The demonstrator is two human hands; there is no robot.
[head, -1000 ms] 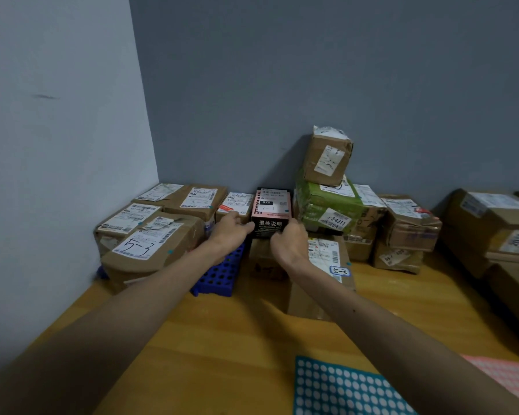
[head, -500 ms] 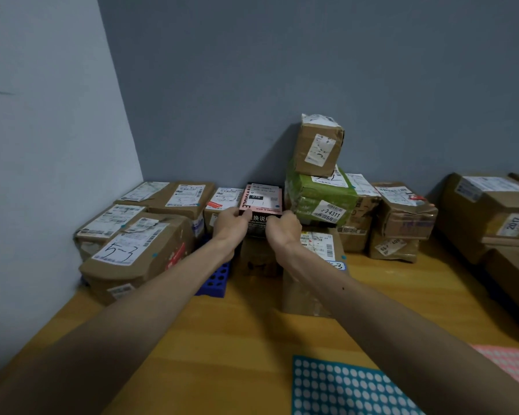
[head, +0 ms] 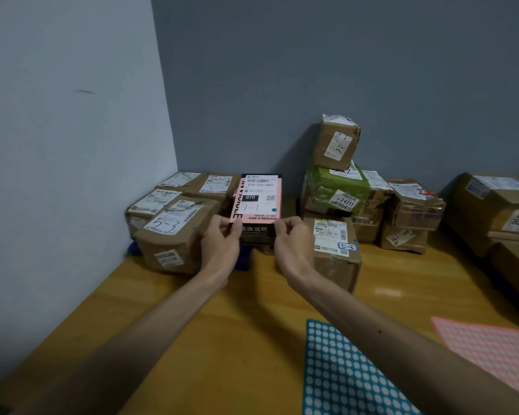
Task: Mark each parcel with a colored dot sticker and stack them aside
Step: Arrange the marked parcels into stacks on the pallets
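Both hands grip a pink and black parcel [head: 256, 209] by its near corners, the left hand [head: 221, 245] pinching the near left corner and the right hand [head: 294, 245] pinching the near right corner, thumbs on top. The parcel is held up above the bench [head: 222, 339], tilted so that its top face shows a white shipping label, a handwritten "1-1" and a teal dot sticker [head: 274, 209] near the label's right edge. To its left a group of brown cardboard parcels lies against the wall, the nearest one [head: 171, 235] marked "5-3" with a small teal dot on its right edge. Just right of the right hand stands another brown parcel [head: 334, 250] with a "5-3" note on its label. Behind it a green parcel [head: 336, 188] sits in a stack, and a small brown box [head: 337, 145] rests tilted on top of it against the back wall. More brown boxes lie further right. On the near part of the bench lie a teal sheet of dot stickers [head: 348, 372] and, well to its right, a pink sheet [head: 489, 345]
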